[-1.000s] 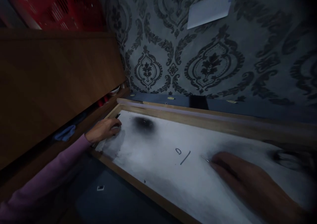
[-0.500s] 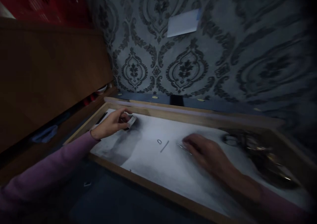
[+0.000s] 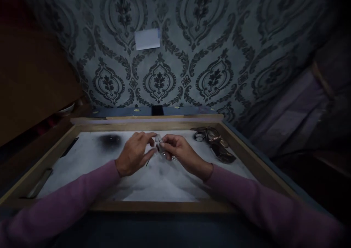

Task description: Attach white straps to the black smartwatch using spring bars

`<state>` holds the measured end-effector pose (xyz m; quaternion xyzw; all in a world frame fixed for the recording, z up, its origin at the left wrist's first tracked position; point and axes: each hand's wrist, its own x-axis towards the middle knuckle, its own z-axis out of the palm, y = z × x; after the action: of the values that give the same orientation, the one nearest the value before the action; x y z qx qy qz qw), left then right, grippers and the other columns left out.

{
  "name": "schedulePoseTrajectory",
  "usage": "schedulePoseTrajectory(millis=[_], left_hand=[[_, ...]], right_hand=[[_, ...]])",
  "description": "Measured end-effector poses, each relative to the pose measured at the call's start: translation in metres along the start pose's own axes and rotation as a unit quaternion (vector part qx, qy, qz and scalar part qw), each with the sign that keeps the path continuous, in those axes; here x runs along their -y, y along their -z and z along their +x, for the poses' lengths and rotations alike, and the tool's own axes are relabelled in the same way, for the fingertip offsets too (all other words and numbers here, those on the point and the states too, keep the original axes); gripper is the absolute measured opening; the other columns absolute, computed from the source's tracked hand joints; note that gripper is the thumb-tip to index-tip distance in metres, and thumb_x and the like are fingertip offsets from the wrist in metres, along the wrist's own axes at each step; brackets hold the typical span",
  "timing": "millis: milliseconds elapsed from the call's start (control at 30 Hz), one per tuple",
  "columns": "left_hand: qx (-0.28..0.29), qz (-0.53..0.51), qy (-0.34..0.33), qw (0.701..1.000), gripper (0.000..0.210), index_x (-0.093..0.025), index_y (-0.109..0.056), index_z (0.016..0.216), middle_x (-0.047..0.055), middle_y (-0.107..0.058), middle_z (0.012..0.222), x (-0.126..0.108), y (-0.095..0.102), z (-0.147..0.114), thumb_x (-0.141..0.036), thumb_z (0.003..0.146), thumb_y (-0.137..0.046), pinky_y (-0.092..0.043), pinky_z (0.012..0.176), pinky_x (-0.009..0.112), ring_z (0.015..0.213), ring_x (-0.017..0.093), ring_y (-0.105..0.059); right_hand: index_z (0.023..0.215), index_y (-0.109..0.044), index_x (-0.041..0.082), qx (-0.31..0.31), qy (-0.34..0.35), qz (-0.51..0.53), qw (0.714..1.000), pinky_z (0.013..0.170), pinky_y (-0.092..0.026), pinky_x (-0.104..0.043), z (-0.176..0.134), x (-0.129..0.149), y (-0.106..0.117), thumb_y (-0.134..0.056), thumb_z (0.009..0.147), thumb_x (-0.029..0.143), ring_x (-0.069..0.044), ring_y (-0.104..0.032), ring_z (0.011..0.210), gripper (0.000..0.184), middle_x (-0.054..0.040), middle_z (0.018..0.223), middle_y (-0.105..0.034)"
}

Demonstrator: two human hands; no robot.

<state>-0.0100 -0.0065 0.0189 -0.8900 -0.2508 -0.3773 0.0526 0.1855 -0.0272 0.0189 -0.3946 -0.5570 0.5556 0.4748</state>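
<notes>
Above the middle of the white sheet (image 3: 142,189), my left hand (image 3: 135,152) and my right hand (image 3: 179,151) meet with fingers bent. Between their fingertips is a small whitish block (image 3: 158,138) with dark marks on its face; its kind is unclear. My left thumb and index finger reach round its left side. On its right side, my right fingers are pinched close together. Thin metal pieces (image 3: 174,158) show just under my right fingers, too small to tell whether held or lying. A short dark rod (image 3: 147,163) lies below my left thumb.
A shallow wooden tray (image 3: 164,206) frames the sheet. At its right lie a crumpled shiny brown wrapper (image 3: 221,151) and a round object (image 3: 199,136). A dark smudge (image 3: 111,141) and a black strip (image 3: 70,147) are at left. Patterned wallpaper (image 3: 159,79) rises behind.
My left hand has brought the whitish block rightward to the centre. My right hand has come up from the sheet to meet it. The view has swung right.
</notes>
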Motion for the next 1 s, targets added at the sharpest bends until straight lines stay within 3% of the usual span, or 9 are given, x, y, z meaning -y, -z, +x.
schedulePoseTrajectory(millis=[100,200,300,400,467,567,700,867,1000], left_hand=[[-0.016,-0.065,0.087,0.994,0.022,-0.015,-0.057,0.115,0.009,-0.065,0.096,0.015,0.009,0.003,-0.026,0.096,-0.052,-0.048,0.081,0.036,0.089,0.023,-0.059],[0.044,-0.192,0.187,0.962,0.025,-0.016,-0.062,0.112,0.010,-0.066,0.108,0.023,0.013,0.006,-0.032,0.095,-0.051,-0.046,0.081,0.034,0.098,0.024,-0.059],[0.107,-0.396,0.278,0.869,0.024,-0.016,-0.067,0.107,0.006,-0.069,0.102,0.026,0.011,0.007,-0.033,0.093,-0.057,-0.044,0.081,0.030,0.096,0.022,-0.060],[0.118,-0.558,0.309,0.761,0.019,-0.014,-0.071,0.097,0.004,-0.071,0.092,0.028,0.007,0.007,-0.029,0.086,-0.068,-0.043,0.086,0.029,0.090,0.019,-0.061],[0.120,-0.602,0.313,0.725,0.022,-0.013,-0.072,0.096,0.006,-0.073,0.091,0.030,0.006,0.007,-0.029,0.080,-0.072,-0.044,0.086,0.031,0.088,0.020,-0.063],[0.120,-0.640,0.317,0.689,0.031,-0.013,-0.073,0.098,0.008,-0.074,0.088,0.033,0.004,0.006,-0.027,0.071,-0.076,-0.046,0.086,0.033,0.087,0.021,-0.066],[0.109,-0.671,0.329,0.655,0.034,-0.014,-0.072,0.100,0.007,-0.074,0.086,0.036,0.003,0.005,-0.019,0.067,-0.078,-0.047,0.082,0.030,0.083,0.019,-0.067],[0.106,-0.681,0.341,0.640,0.028,-0.014,-0.070,0.094,0.006,-0.074,0.081,0.033,0.001,0.002,-0.017,0.069,-0.080,-0.045,0.073,0.026,0.076,0.016,-0.066],[0.120,-0.675,0.342,0.642,0.030,-0.012,-0.070,0.093,0.006,-0.073,0.080,0.029,0.003,0.001,-0.019,0.067,-0.083,-0.043,0.069,0.024,0.073,0.015,-0.065]], right_hand=[[0.078,-0.058,0.018,0.020,0.025,-0.007,0.999,0.057,-0.042,-0.025,-0.001,0.003,0.001,-0.075,0.076,0.038,-0.011,-0.056,0.055,0.026,0.0037,0.063,-0.059],[0.081,-0.062,0.018,0.025,0.037,-0.004,0.999,0.063,-0.043,-0.027,-0.001,0.004,0.003,-0.075,0.076,0.035,-0.012,-0.056,0.060,0.022,0.0022,0.068,-0.062],[0.081,-0.063,0.018,0.014,0.029,0.017,0.999,0.063,-0.040,-0.028,0.001,0.002,0.005,-0.073,0.076,0.034,-0.012,-0.052,0.058,0.019,0.0032,0.062,-0.060],[0.077,-0.063,0.018,0.014,0.026,0.020,0.999,0.061,-0.036,-0.028,0.004,-0.002,0.005,-0.073,0.076,0.035,-0.011,-0.047,0.056,0.020,0.0038,0.061,-0.058],[0.074,-0.063,0.018,0.012,0.029,0.015,0.999,0.059,-0.033,-0.027,0.005,-0.004,0.005,-0.074,0.075,0.036,-0.010,-0.043,0.055,0.021,0.0044,0.059,-0.055],[0.075,-0.064,0.019,-0.011,0.016,0.045,0.999,0.056,-0.029,-0.026,0.006,-0.002,0.005,-0.077,0.073,0.036,-0.009,-0.039,0.055,0.021,0.0048,0.061,-0.053],[0.092,-0.069,0.021,-0.016,-0.013,0.086,0.996,0.056,-0.030,-0.026,0.006,0.001,0.008,-0.077,0.073,0.034,-0.011,-0.043,0.059,0.025,0.0026,0.070,-0.058],[0.100,-0.071,0.020,0.016,0.011,0.035,0.999,0.055,-0.032,-0.026,0.009,-0.002,0.012,-0.074,0.077,0.040,-0.011,-0.043,0.056,0.031,0.0001,0.072,-0.063],[0.100,-0.073,0.018,0.023,0.067,-0.070,0.995,0.056,-0.037,-0.025,0.008,-0.002,0.013,-0.074,0.077,0.045,-0.012,-0.049,0.061,0.035,-0.0017,0.075,-0.065]])
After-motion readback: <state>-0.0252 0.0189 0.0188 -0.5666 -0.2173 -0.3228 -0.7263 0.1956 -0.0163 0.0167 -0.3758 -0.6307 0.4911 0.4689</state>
